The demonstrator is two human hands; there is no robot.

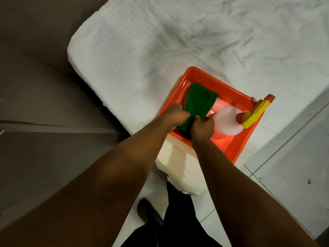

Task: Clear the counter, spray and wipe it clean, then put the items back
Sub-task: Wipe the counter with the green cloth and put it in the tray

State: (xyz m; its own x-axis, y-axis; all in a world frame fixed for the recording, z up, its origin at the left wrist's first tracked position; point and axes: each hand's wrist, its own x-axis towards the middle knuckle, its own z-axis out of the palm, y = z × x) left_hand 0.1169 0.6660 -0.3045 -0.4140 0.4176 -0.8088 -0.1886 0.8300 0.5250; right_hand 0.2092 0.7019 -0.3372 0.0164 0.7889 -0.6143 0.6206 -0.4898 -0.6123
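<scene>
Where the left hand (175, 115) and right hand (203, 129) pinch the green cloth (199, 104), its near end is covered by their knuckles. Just right of that grip, the spray bottle (229, 122) shows only its top; its label cannot be read. Beneath the wrists, the orange tub (236, 148) hides its near-left corner. Both forearms run off the bottom edge.

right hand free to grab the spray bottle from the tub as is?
Probably not yet: the right hand is shut on the green cloth, as is the left hand. The spray bottle lies just beside it in the orange tub, with nothing between.
</scene>
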